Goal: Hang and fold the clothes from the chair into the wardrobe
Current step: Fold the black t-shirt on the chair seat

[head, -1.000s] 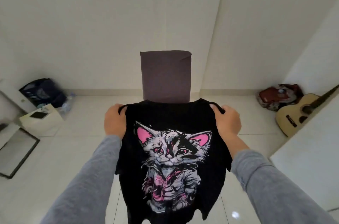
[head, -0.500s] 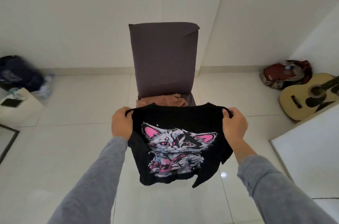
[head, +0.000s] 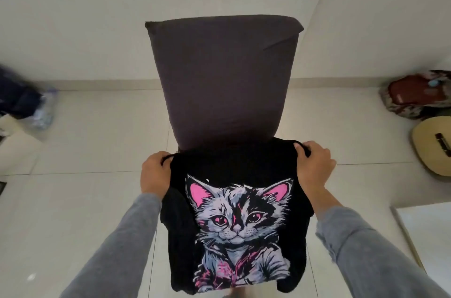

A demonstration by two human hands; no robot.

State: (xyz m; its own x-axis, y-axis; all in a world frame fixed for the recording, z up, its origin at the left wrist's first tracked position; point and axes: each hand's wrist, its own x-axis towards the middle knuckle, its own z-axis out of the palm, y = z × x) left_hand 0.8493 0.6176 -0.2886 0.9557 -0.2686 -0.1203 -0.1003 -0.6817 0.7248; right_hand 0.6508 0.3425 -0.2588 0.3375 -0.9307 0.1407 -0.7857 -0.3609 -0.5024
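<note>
Up close, the left hand point(head: 156, 174) grips one top corner of a black T-shirt point(head: 231, 166), its fingers curled over the soft fabric edge. The right hand point(head: 313, 166) holds the other corner the same way, with a fold of cloth bunched under its fingers. Grey knit sleeves point(head: 117, 244) cover both forearms. Between the hands the shirt hangs limp and nearly flat, showing a printed cat point(head: 238, 219) in white, grey and pink with pointed ears. Its upper edge sits just in front of the chair point(head: 224, 78), whose tall backrest is wrapped in smooth dark grey-brown cloth with rounded corners. Glossy pale tiles cover the floor point(head: 97, 151). To the right lie a red, patterned bag point(head: 415, 95) and the rounded wooden body of a guitar point(head: 432, 149). At far left a dark shape point(head: 19, 100) is too blurred to name.
</note>
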